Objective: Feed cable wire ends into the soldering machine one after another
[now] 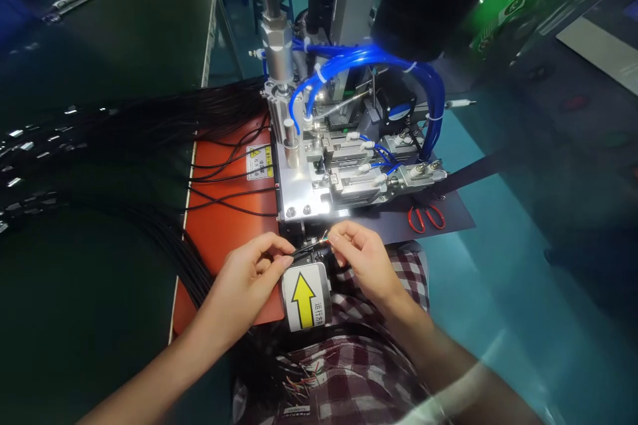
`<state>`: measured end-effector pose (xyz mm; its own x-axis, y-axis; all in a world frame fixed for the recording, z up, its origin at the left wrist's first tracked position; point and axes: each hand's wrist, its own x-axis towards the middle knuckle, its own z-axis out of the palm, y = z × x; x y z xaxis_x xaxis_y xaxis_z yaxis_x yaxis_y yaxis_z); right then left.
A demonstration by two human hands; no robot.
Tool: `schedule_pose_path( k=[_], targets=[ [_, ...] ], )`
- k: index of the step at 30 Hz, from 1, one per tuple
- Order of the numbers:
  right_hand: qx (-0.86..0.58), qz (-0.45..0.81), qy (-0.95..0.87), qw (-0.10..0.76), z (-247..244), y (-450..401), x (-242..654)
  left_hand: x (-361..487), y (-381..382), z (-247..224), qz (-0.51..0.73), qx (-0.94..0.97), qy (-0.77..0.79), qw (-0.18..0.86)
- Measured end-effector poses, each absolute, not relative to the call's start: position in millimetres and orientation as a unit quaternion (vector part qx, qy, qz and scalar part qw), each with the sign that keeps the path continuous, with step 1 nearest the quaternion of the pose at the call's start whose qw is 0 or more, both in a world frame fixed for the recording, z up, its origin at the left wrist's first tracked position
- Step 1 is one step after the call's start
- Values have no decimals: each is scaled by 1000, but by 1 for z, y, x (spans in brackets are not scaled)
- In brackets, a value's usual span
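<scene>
Between my two hands runs a black cable (pixel 303 250) with thin coloured wires (pixel 325 238) coming out of its stripped end. My left hand (pixel 256 272) pinches the black jacket between thumb and fingertips. At the coloured wires, the fingertips of my right hand (pixel 359 254) are pressed together. Both hands are just in front of a metal machine (pixel 299 192) with blue air tubes (pixel 369 56). Below the cable is a rounded part with a white label and yellow arrow (pixel 303 299). A bundle of cables with bared wire ends (pixel 304 378) rests on my lap.
An orange-red board (pixel 224 206) lies left of the machine, crossed by black cables (pixel 229 176). More cables (pixel 149 119) spread over the dark table (pixel 149 33). Red-handled scissors (pixel 426 219) lie right of the machine. A green reel (pixel 513 6) stands at the upper right.
</scene>
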<state>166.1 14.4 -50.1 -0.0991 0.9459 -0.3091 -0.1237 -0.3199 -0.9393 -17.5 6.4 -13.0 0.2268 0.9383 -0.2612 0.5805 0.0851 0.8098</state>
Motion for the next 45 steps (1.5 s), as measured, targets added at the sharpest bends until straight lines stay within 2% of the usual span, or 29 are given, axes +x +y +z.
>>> schedule_pose_path(
  k=[5, 9, 14, 45],
  targets=[
    [-509, 641, -390, 422, -55, 17, 168, -26, 7, -15, 215, 771, 528, 283],
    [-507, 651, -376, 422, -57, 16, 164, -31, 11, -15, 135, 866, 448, 177],
    [-513, 649, -376, 417, -56, 16, 159, -29, 14, -13, 46, 893, 445, 56],
    [-530, 637, -390, 402, -60, 17, 158, -28, 17, -20, 56, 896, 439, 41]
  ],
)
